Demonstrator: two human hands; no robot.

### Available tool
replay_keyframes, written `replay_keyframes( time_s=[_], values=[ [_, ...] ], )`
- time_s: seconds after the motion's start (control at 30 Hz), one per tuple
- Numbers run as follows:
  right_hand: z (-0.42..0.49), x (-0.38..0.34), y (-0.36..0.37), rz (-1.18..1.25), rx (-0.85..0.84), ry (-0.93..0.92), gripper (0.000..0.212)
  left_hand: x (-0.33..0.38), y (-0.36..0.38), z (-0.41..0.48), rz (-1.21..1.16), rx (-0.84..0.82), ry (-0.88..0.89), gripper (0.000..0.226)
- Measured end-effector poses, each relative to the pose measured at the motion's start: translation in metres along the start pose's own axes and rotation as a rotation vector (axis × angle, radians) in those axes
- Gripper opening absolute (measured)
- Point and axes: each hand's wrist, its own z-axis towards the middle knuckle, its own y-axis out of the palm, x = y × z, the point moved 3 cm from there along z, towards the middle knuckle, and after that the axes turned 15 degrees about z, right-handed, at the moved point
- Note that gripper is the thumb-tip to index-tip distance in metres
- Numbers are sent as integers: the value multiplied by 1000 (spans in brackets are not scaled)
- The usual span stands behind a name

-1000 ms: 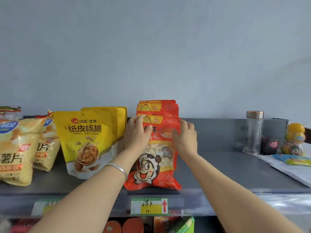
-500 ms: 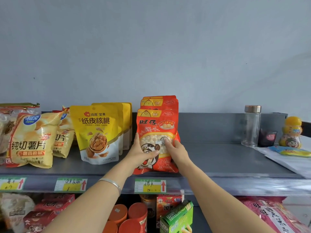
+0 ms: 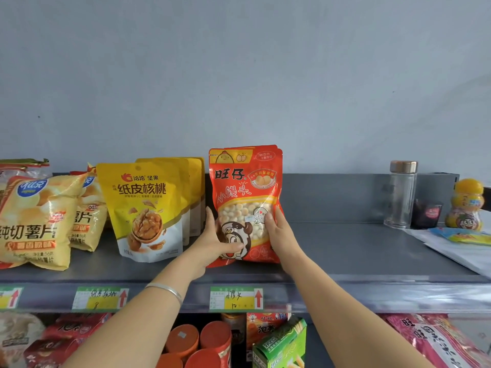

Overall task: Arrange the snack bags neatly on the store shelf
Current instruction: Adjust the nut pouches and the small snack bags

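1. Here's the red bag [image 3: 245,203], upright on the shelf [image 3: 345,251] about midway along it, its base close to the front edge and right above the price tag [image 3: 236,298].
2. Slivers of more red bags peek out behind its top corner. The pile looks squared up front to back, though most of it is hidden.
3. Left hand [image 3: 215,240] clasps the bag's lower left edge: thumb laid across the front, fingers running up the side.
4. Right hand [image 3: 276,232] grips the right edge, one finger on the clear window and the rest wrapped round the side. The bag sits pinched between the two hands.
5. Just to the left are the yellow bags [image 3: 148,208], standing in a row, slightly fanned but orderly enough.
6. Toward the shelf's left end it's messier: the chip bags [image 3: 34,221] slump and overlap at angles.
7. At the right end stand a glass jar [image 3: 402,193] and an orange bottle [image 3: 465,205], well apart from the snacks.
8. My read: the red pile is nearly done and only needs releasing. The chip bags look like the main job left.
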Motion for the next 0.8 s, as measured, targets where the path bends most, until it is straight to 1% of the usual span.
replay_keyframes(
  time_s=[0.07,0.13,0.2,0.27,0.3,0.4,0.53,0.6,0.7,0.8],
  values=[
    [-7,-6,2,29,-40,13,63,-2,2,1,42,-51,-23,97],
    [-16,-13,4,58,-132,3,56,-3,4,2,74,-60,-50,91],
    [-17,-13,1,21,-222,-23,69,-5,5,5,93,-42,-51,92],
    [-16,-11,2,-19,-249,-47,81,-7,5,8,113,-22,-38,93],
    [-14,-11,3,-33,-245,-64,84,-8,5,9,128,-6,-35,94],
    [-6,-9,5,-60,-235,-119,80,-7,6,10,157,54,-12,96],
    [-5,-7,3,-35,-257,-117,70,-4,9,10,84,24,30,103],
    [-6,-6,2,-7,-248,-95,73,-1,10,7,48,22,58,107],
    [-11,-10,0,22,-222,-73,81,2,8,4,44,76,93,112],
    [-10,-10,-4,6,-215,-40,92,1,5,2,63,131,89,119]
  ],
)
